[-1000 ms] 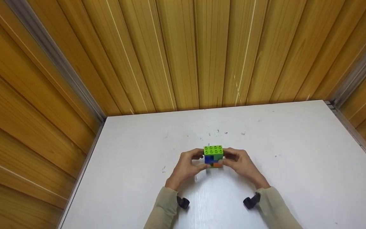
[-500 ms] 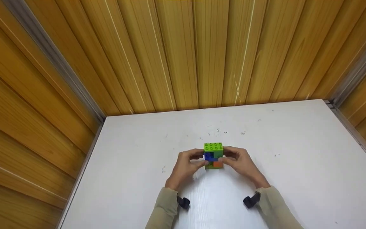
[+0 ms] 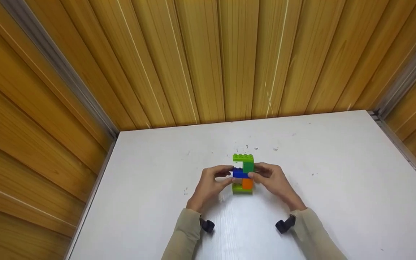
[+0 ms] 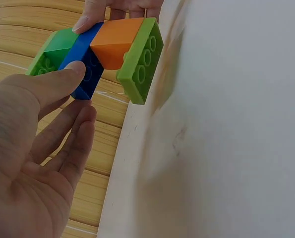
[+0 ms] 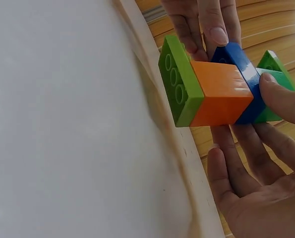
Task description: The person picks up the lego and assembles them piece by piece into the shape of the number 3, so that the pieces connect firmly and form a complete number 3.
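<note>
A stack of toy building bricks is held between both hands. From the top come a lime-green plate (image 3: 243,157), a green brick (image 3: 248,167), a blue brick (image 3: 239,173), an orange brick (image 3: 247,183) and a lime-green base plate (image 3: 241,190). Green and orange bricks sit at the right end, leaving gaps at the left. My left hand (image 3: 211,183) pinches the left end of the blue brick. Opposite it, my right hand (image 3: 273,181) grips the stack's right side, thumb at the blue brick. Both wrist views show the base plate's hollow underside, lifted off the table.
The white table (image 3: 150,187) carries small dark marks beyond the hands. Wood-patterned panel walls (image 3: 208,65) rise at its back and sides. Black wrist straps (image 3: 208,226) sit over the sleeves.
The brick stack has tipped back between my hands, so its front side shows more and its studded top less. Both hands keep their hold, shifting slightly upward in view.
</note>
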### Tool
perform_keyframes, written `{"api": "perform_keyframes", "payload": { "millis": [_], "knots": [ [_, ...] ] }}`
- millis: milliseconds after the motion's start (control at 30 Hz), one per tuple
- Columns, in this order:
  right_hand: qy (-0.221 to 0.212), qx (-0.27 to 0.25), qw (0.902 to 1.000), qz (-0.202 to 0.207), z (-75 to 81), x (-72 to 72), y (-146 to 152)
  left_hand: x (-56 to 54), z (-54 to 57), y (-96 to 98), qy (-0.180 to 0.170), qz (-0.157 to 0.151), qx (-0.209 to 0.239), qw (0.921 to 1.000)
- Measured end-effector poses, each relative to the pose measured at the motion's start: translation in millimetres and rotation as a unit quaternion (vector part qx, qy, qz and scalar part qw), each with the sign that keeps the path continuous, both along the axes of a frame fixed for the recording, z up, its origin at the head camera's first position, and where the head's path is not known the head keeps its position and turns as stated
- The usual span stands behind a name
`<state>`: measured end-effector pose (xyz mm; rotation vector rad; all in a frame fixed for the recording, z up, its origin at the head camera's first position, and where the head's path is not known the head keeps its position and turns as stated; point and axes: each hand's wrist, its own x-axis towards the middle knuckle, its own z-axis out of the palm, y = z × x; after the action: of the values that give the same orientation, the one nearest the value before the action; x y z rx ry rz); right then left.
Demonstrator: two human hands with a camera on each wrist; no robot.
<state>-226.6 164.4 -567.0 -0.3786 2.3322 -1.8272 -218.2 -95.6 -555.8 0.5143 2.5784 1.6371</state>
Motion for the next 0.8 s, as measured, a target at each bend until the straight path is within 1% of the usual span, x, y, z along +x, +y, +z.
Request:
{"api": "perform_keyframes", "payload": {
  "millis": [267, 400, 500, 633, 733, 800],
  "knots": [
    [-0.033, 0.016, 0.9992, -0.019, 7.5, -4.2, -2.8, -4.7, 0.7, -1.7, 0.016, -0.006, 0.004, 0.9999],
    [-0.036, 0.018, 0.999, -0.02, 9.7, -6.5, -2.8, -7.3, -1.5, -1.2, 0.015, -0.007, 0.013, 0.9998],
    [-0.048, 0.023, 0.9983, -0.024, 10.7, -8.0, -2.3, -9.6, -3.0, -0.6, 0.018, -0.012, 0.018, 0.9996],
    [-0.072, 0.035, 0.9965, -0.024, 11.5, -10.7, -1.7, -12.5, -4.0, 0.2, 0.026, -0.014, 0.016, 0.9995],
    [-0.078, 0.049, 0.9955, -0.019, 12.6, -12.7, -1.5, -15.4, -4.8, 0.7, 0.026, -0.016, 0.009, 0.9995],
    [-0.078, 0.061, 0.9949, -0.017, 13.4, -13.7, -1.3, -16.5, -4.3, 1.3, 0.02, -0.015, 0.001, 0.9997]
  ]
}}
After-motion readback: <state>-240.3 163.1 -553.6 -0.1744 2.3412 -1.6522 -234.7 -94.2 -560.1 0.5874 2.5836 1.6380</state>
